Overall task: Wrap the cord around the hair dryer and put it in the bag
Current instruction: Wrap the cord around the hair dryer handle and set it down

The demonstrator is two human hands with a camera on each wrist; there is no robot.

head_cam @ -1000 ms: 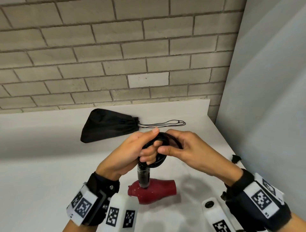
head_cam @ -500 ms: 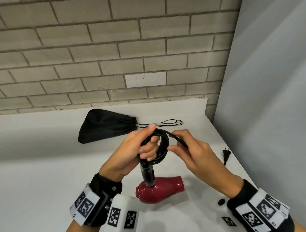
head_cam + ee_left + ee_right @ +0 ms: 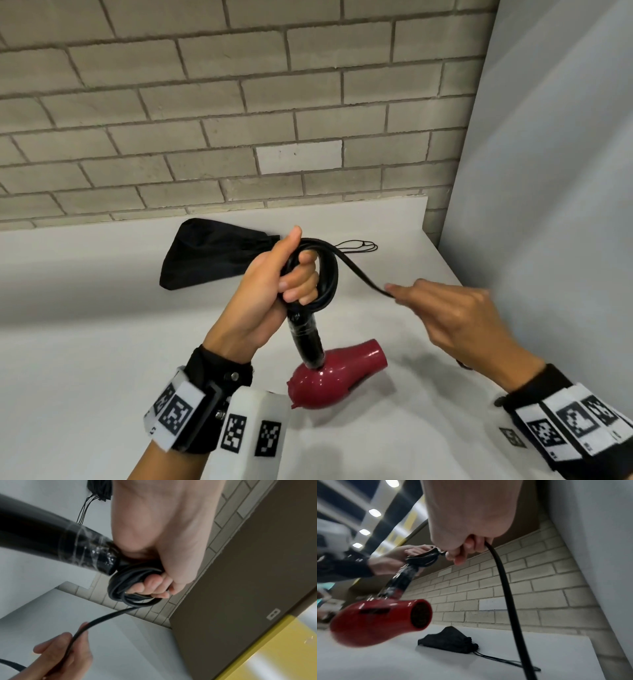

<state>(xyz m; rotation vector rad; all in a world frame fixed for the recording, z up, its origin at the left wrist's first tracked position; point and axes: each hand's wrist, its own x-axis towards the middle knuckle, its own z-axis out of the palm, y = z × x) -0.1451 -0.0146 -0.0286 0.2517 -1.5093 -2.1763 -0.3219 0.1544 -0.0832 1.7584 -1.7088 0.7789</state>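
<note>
At the centre of the head view, the left hand (image 3: pixel 274 291) is raised above the table, its fingers curled through a coil of black cord (image 3: pixel 325 274) of several loops, thumb pointing up along the coil's left side. The same grip carries the hair dryer (image 3: pixel 337 377), which hangs below the hand by its black handle, wrapped in clear tape; its red body sits lower centre in the frame, nozzle pointing right, above the table and not resting on it in the right wrist view. To the right, at about the same height, the right hand (image 3: pixel 455 318) pinches the free length of cord between thumb and fingers, the other fingers curled. The cord runs from the top of the coil down and right to that pinch, then drops from the right hand toward the bottom of the right wrist view.

Behind the left hand, left of centre, a black drawstring bag (image 3: pixel 212 253) lies flat on the table, well apart from the dryer, its mouth gathered on the right side and thin drawstrings (image 3: pixel 359 245) trailing right.

The table (image 3: pixel 85 325) is plain white and fills the lower half of the frame. A pale brick wall (image 3: pixel 205 120) spans the upper half behind it, and a smooth grey panel (image 3: pixel 548 205) closes the right side.
</note>
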